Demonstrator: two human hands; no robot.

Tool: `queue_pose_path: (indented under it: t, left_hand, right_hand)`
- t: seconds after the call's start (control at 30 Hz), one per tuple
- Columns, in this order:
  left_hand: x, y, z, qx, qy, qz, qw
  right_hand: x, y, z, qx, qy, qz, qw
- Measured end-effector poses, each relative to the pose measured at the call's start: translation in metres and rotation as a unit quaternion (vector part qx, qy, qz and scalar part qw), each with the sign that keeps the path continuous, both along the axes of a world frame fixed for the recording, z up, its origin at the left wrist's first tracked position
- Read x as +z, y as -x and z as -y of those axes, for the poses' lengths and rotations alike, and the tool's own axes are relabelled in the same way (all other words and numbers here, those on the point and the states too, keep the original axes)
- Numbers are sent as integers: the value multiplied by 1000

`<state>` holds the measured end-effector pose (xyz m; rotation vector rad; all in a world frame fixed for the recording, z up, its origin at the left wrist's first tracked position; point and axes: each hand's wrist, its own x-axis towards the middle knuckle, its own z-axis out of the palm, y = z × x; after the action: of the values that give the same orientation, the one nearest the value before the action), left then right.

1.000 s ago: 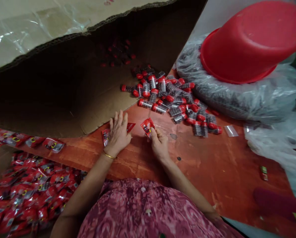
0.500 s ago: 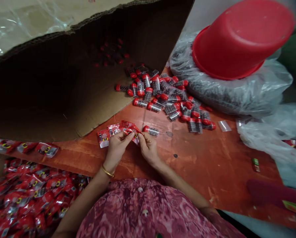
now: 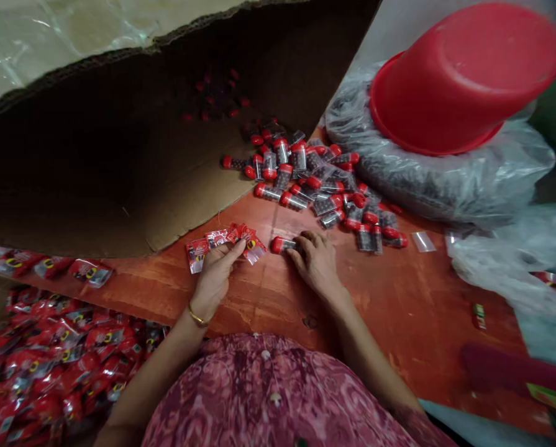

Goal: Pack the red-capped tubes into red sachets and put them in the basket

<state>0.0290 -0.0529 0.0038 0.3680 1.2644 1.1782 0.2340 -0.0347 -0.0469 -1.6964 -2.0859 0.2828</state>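
My left hand (image 3: 215, 276), with a gold bangle at the wrist, pinches a small red printed plastic pouch (image 3: 254, 247) between thumb and fingers. More red pouches (image 3: 196, 253) lie flat on the table beside and partly under that hand. To the right, my right hand (image 3: 319, 264) has its thumb and fingers closed around the clear end of a red-capped tube (image 3: 279, 244) lying on the table. Dark beads show inside the similar tubes. Beyond my hands is a loose pile of these red-capped tubes (image 3: 284, 169), reaching to the mouth of the carton.
A large open cardboard carton (image 3: 203, 214) lies at the upper left. Filled red packets (image 3: 72, 354) are heaped at lower left. A red tub (image 3: 459, 81) rests upside down on a clear bag (image 3: 427, 186) at right. The tabletop (image 3: 389, 310) is reddish.
My right hand has let go of the red pouch and moved right to the red-capped tube. My left hand still holds the pouch. The view has shifted slightly.
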Motion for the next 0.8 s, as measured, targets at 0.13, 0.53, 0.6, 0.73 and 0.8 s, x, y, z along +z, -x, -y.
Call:
queue_pose_path:
  t: [0.13, 0.53, 0.6, 0.73, 0.8]
  left_hand:
    - [3, -2, 0, 9, 34, 21, 999]
    - [1, -7, 0, -45, -4, -18, 999]
    - [1, -8, 0, -41, -12, -19, 999]
    - [-3, -10, 1, -43, -27, -11, 999]
    - [-7, -12, 3, -38, -47, -14, 998]
  right_hand:
    - [-3, 3, 14, -4, 36, -161, 986]
    - [38, 23, 33, 9, 209, -500, 840]
    - [35, 26, 32, 4, 218, -504, 836]
    - [30, 34, 33, -34, 208, -531, 821]
    - [28, 38, 35, -47, 197, -538, 818]
